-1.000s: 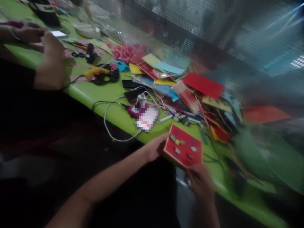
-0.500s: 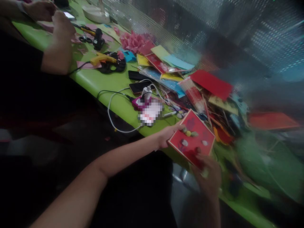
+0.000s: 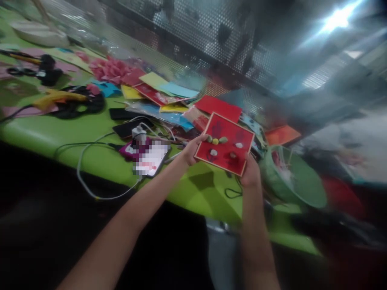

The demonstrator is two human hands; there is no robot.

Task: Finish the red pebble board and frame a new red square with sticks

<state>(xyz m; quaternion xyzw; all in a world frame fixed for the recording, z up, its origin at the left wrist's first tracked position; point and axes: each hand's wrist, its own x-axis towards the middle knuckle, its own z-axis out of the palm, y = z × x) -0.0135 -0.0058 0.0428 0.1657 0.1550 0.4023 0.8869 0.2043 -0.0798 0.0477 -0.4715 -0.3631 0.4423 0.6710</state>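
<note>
Both hands hold up a red square card (image 3: pixel 225 143) above the green table (image 3: pixel 75 133). Several small pebble-like pieces are stuck on the card's face, some grey, one yellow. My left hand (image 3: pixel 191 150) grips the card's left edge, thumb on top near the pieces. My right hand (image 3: pixel 249 174) grips the card's lower right corner from below. The card is tilted toward me and casts a shadow on the table.
A heap of coloured paper sheets (image 3: pixel 169 94) lies behind the card. A phone (image 3: pixel 150 159) with white cables sits left of my left hand. A yellow glue gun (image 3: pixel 57 96), scissors (image 3: pixel 27 71) and pink paper flowers (image 3: pixel 110 69) lie further left. A green bowl-shaped object (image 3: pixel 299 183) stands at right.
The card has been lifted off the table edge and raised toward the camera, with both hands still on it. The view has swung right, and the other person's hands at far left have left the frame.
</note>
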